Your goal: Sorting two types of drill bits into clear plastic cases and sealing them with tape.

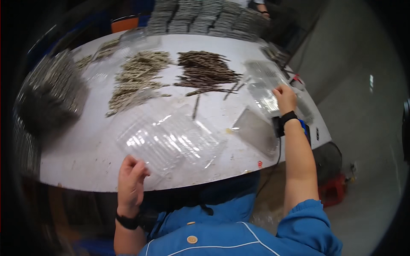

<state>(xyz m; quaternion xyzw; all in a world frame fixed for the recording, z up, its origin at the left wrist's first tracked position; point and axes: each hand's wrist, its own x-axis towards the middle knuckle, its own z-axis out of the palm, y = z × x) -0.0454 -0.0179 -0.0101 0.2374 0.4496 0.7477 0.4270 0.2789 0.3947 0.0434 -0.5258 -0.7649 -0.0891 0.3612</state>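
Note:
A clear ribbed plastic tray [171, 138] lies on the table in front of me, its long channels shining. My left hand [133, 179] is curled by the tray's near-left corner; whether the fingers pinch anything is hidden. At the right of the table, my right hand [285, 100] is closed at the edge of a clear plastic piece [264, 96]. Beyond the tray are a pile of pale thin sticks [143, 70] and a pile of dark brown ones [207, 70]. One dark stick [196, 106] lies apart, close to the tray.
Stacks of plastic trays stand at the left [55, 94] and along the far edge [200, 17]. A flat translucent piece [256, 132] lies near the right edge, by a dark cable. Another person's hand [265, 15] shows at the far right. A red object [333, 190] is below the table.

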